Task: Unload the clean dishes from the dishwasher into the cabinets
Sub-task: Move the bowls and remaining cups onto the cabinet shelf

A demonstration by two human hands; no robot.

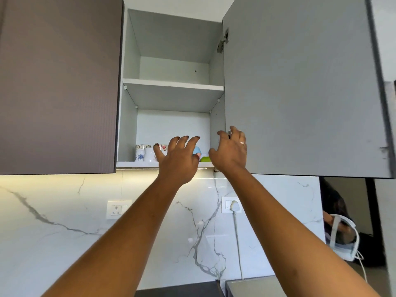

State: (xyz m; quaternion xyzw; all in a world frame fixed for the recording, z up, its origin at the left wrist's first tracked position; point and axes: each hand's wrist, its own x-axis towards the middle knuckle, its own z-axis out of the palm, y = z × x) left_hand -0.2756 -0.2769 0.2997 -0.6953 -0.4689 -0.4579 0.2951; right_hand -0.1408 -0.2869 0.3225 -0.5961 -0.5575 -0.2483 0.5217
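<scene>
Grey on its inner walls, the cabinet (130, 67) stands open, its door (300, 93) swung out to the right. The upper shelf (171, 84) shows nothing on it from this low angle. On the bottom shelf, at the left, a few patterned cups (140, 152) stand close together; to their right sit a blue dish (196, 150) and, just beside it, a green dish (204, 159), both partly hidden by the hands.

Both arms reach up. The left hand (179, 157) is raised in front of the bottom shelf, back to the camera, fingers spread and slightly bent, holding nothing; its thumb overlaps the cups, and I cannot tell whether it touches them. The right hand (231, 153), with a ring (242, 143) on one finger, is at the hinge edge of the door, fingers apart and loosely curved, nothing in them; whether they touch the door is unclear.

Below, the marble wall (64, 211) carries a socket (116, 209) and a white plug (233, 205).
</scene>
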